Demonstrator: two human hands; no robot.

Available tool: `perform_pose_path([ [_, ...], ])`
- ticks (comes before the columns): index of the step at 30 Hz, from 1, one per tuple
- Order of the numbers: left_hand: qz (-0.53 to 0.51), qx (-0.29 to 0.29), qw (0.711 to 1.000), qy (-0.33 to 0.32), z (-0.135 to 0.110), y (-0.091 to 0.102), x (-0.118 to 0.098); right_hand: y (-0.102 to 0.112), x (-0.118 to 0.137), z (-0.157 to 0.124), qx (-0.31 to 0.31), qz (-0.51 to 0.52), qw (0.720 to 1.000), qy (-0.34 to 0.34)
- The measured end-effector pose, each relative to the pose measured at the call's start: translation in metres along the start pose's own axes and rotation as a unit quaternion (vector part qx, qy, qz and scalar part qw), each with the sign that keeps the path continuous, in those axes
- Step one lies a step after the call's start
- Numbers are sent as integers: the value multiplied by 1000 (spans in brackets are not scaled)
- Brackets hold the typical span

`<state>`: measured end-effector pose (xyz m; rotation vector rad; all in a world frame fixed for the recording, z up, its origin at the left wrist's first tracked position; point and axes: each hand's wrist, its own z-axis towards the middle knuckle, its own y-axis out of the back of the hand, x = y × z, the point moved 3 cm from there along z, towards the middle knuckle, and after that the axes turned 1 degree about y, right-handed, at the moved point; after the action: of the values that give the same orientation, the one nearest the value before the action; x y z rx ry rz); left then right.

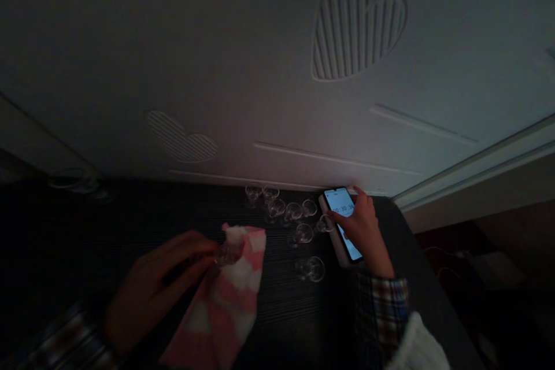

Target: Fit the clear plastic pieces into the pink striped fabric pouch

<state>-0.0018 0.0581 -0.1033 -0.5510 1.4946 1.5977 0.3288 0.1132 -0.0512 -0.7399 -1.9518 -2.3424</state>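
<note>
My left hand [162, 283] is closed, its fingertips pinching a small clear glass [222, 254]. A pink and white cloth [232, 295] lies against that glass and hangs down toward me; the glass is partly hidden by it. My right hand [362, 222] reaches over a lit phone [344, 243] showing a timer, thumb and fingers apart. Its thumb crosses the screen, with the tip close to the rim of another small clear glass [325, 223] at the phone's left side. Whether thumb and glass touch I cannot tell. The phone rests on a pale block-like thing [337, 243].
Several small footed glasses, among them a front one [316, 269] and a middle one [304, 233], stand left of the phone on the dark table [277, 312]. A white panel [238, 69] with heart reliefs rises behind. Larger glassware [69, 179] sits far left. Light is dim.
</note>
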Motion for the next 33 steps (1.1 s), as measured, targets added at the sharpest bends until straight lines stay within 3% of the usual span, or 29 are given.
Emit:
perform_pose_path([
  [22,11,15,1000,14,-1,1,0,-1,-7,1,-26,29,999,16],
  [33,21,10,999,29,-3,-1,7,-3,-9,2,-21,41,999,-13],
])
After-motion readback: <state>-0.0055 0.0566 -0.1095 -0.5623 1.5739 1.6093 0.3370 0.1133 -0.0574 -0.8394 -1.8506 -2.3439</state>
